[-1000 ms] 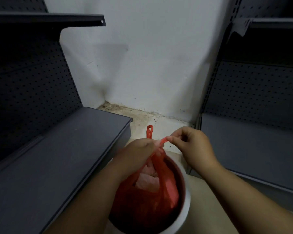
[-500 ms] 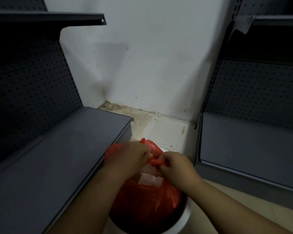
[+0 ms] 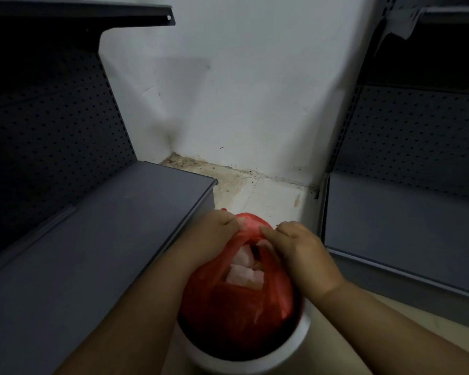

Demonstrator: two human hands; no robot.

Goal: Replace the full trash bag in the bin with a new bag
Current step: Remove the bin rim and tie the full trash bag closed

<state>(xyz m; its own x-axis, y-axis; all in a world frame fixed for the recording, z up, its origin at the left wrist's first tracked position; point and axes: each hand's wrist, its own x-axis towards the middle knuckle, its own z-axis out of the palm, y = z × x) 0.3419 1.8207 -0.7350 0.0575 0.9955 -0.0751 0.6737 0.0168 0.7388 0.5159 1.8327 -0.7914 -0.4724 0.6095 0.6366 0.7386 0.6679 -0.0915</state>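
Head: two hands point(image 3: 214, 234) point(image 3: 295, 247), one red bag point(image 3: 236, 301).

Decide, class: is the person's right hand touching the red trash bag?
Touching. The head view shows the right hand with fingers curled into the gathered top of the red trash bag, pinching the plastic.

Two bare forearms come into view from the lower edge, each ending in a hand: the left hand point(image 3: 214, 234) and the right hand point(image 3: 299, 251). No sleeve, cuff, glove, watch, ring or band shows on either arm as far as the frame's edge. The fingers are short and rounded, with knuckles showing as soft ridges.
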